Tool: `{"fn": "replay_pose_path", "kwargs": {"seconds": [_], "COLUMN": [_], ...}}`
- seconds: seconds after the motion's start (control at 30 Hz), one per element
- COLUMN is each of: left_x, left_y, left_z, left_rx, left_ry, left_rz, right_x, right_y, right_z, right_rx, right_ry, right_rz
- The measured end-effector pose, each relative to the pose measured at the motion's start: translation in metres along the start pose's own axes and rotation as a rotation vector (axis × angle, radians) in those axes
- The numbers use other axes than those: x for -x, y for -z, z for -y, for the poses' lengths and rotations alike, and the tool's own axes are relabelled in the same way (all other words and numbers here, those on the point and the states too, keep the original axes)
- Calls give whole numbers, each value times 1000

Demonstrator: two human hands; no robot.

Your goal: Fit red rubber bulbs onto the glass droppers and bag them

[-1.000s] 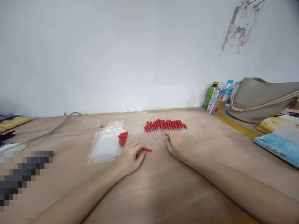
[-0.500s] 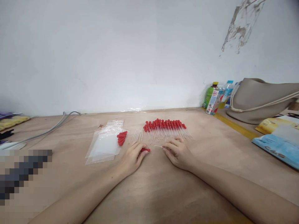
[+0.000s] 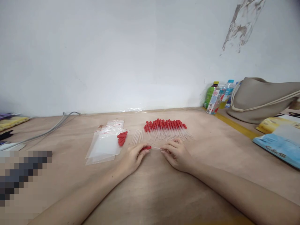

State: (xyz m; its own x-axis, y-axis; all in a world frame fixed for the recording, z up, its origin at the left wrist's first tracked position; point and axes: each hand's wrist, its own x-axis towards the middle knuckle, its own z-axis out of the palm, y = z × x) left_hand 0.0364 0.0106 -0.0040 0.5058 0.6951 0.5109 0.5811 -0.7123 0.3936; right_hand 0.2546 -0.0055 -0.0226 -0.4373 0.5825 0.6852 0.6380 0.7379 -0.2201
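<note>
Between the thumb and fingers of my left hand point(image 3: 136, 155) is a red rubber bulb point(image 3: 147, 147), its open end pointing right. My right hand point(image 3: 175, 153) pinches a thin clear dropper tube point(image 3: 155, 148), whose left end meets the bulb's mouth; how far it sits inside I cannot tell. Beyond my hands lies a row of droppers with red bulbs point(image 3: 165, 125), their clear tips toward me. Several loose clear tubes point(image 3: 138, 136) rest left of that row. A small pile of loose red bulbs point(image 3: 122, 138) lies by the plastic bags.
Clear zip bags point(image 3: 103, 147) lie flat at left. A grey cable point(image 3: 52, 128) crosses the far left. Bottles point(image 3: 213, 98), a grey-beige bag point(image 3: 260, 100) and a blue packet point(image 3: 278, 148) are at right. A white wall point(image 3: 140, 56) stands behind the table.
The bulb in my left hand and the tube in my right hand have come together; before, a gap lay between them. The bulb has tilted slightly upward at its right end.
</note>
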Motion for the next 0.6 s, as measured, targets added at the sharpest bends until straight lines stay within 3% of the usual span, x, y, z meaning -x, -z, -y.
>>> {"fn": "replay_pose_path", "kwargs": {"seconds": [0.27, 0.6], "left_x": [0, 2], "left_y": [-2, 2], "left_z": [-2, -3], "left_rx": [47, 84], "left_ry": [-20, -39], "left_rz": [14, 110], "right_x": [-2, -4], "right_y": [0, 1], "right_z": [3, -5], "right_rx": [-43, -35], "right_ry": [25, 85], "right_rz": [10, 152]}}
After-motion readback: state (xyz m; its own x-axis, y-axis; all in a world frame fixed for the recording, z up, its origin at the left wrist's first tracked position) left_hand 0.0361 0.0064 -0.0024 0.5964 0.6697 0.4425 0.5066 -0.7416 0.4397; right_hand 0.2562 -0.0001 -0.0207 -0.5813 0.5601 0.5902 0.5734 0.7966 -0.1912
